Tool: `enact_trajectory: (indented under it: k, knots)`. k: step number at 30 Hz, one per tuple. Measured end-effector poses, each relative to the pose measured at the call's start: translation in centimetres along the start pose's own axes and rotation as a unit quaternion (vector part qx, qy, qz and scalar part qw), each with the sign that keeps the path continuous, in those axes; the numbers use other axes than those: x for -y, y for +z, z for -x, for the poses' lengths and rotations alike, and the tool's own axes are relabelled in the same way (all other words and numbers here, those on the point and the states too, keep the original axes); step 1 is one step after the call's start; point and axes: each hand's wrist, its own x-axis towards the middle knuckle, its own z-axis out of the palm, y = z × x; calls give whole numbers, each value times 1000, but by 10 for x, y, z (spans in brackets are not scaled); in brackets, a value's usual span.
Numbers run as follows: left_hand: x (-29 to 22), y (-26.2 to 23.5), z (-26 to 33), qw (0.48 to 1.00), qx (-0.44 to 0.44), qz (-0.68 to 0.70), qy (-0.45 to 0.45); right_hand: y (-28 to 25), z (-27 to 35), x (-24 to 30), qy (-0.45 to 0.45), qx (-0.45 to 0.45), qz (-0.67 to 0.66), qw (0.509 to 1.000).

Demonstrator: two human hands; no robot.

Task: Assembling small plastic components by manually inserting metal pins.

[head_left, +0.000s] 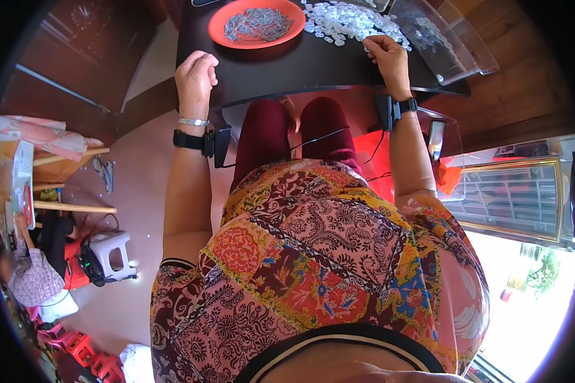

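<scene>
My left hand point(197, 75) is closed, its fingers curled in, above the left end of the dark table point(275, 70); whatever may be inside is hidden. Beyond it and to the right, a round orange-red plate point(252, 45) bears a heap of small grey slender pieces point(259, 24). At the near right edge of a spread of small whitish plastic pieces point(345, 22), my right hand point(390, 57) has thumb and fingertips pinched together. Anything between those fingertips is too small to make out.
A clear plastic tray point(460, 51) with some whitish pieces lies tilted at the table's right. The table's curved front edge runs just above my knees. On the left floor stand a grey plastic stool point(110, 252) and several red stools point(80, 348); another person point(35, 277) is at far left.
</scene>
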Motion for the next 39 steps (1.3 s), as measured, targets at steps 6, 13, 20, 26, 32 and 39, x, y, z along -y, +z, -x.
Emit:
enact_trajectory:
  k: [6,13,20,26,32,39]
  knots:
    - [2,-2,-1,1000,-1,-27,-1,1,-2,-3,-30,6,4,1000]
    - [1,-5,-4,999,-2,-40,13,2,0,1,-43,9,13,999]
    - [-3,-11,-4,999,-9,-40,6,10,1,8,-41,14,28,999]
    - [-3,-8,-6,999,-5,-43,13,6,-1,3,-36,15,24,999]
    - [5,-12,-9,999,-5,-44,12,12,-2,3,-35,19,42,998]
    - [3,-10,-8,999,-5,-47,21,9,-4,5,-52,23,57,997]
